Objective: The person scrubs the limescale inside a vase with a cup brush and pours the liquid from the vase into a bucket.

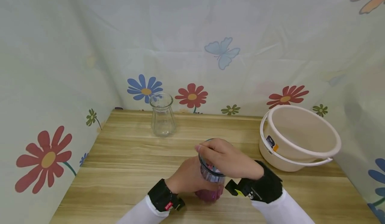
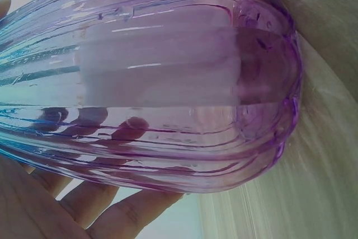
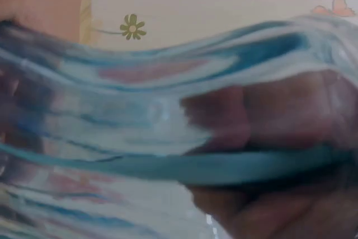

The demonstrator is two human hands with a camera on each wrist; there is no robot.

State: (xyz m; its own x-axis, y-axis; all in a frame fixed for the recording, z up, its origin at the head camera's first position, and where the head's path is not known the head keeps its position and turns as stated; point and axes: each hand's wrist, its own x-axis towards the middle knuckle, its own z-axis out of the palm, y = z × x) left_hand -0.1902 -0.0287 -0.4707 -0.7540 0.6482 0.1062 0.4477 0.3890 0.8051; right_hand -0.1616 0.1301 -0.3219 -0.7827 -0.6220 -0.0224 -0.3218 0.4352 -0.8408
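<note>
A ribbed glass vase [image 1: 209, 194], purple below and bluish toward its mouth, stands on the wooden table close to the person. My left hand [image 1: 190, 175] grips its side; in the left wrist view, the fingers [image 2: 131, 211] reach behind the purple glass [image 2: 184, 65]. Over the vase's mouth, my right hand [image 1: 227, 159] bends its fingers at the dark rim and covers part of the opening. The right wrist view is blurred: fingers [image 3: 279, 110] show through the bluish glass [image 3: 128, 110] beside the teal rim [image 3: 224, 167].
A clear glass vase [image 1: 163, 120] stands at the back left of the table [image 1: 129, 157]. On the right is a cream bucket [image 1: 281, 157] with its handle lowered against its front. A flowered curtain [image 1: 180, 23] hangs behind and along both sides.
</note>
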